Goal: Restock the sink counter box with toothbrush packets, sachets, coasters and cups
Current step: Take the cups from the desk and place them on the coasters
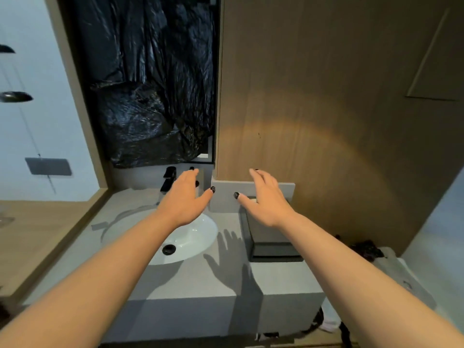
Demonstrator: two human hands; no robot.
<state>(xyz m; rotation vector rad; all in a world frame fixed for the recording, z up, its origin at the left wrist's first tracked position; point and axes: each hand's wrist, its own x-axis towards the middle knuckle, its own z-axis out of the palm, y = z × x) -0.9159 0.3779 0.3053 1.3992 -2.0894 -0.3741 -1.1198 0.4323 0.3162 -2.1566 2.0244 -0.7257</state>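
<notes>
Grey counter [190, 277] bears the dark box [272, 243] under the empty, spread right hand [267, 200].

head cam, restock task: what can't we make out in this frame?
- Box contents: head view, the right hand covers its far part and the inside reads as dark blur.
- Supplies (packets, sachets, coasters, cups): none identifiable; both hands are empty, the left hand spread over the sink.
- Faucet: partly behind the left hand.
- Dark items at the counter's right end: too blurred to name.
- Mirror: covered by black plastic sheeting.
</notes>
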